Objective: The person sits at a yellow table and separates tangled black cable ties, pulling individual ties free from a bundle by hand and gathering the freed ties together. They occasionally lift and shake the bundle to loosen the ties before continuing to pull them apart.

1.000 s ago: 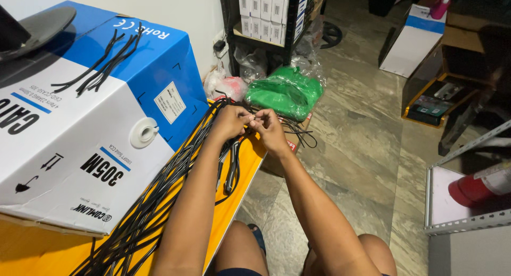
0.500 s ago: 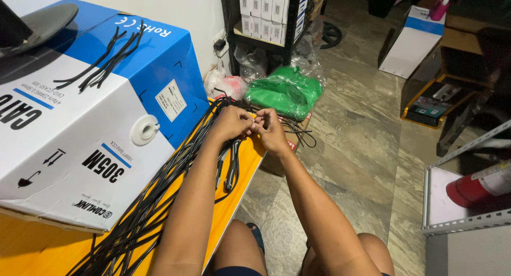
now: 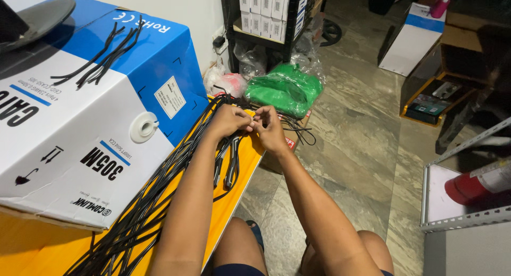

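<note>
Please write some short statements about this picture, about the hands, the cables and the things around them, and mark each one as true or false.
1. Both hands meet at the far end of the bundle of black cables. True: the left hand and the right hand pinch there with their fingers close together.
2. The cables lie on a green table. False: the table is yellow-orange.
3. A large blue and white box stands to the left of the cables. True.
4. The top of the box is bare. False: loose black ties lie on it.
5. A green plastic bag lies on the floor beyond the hands. True.
</note>
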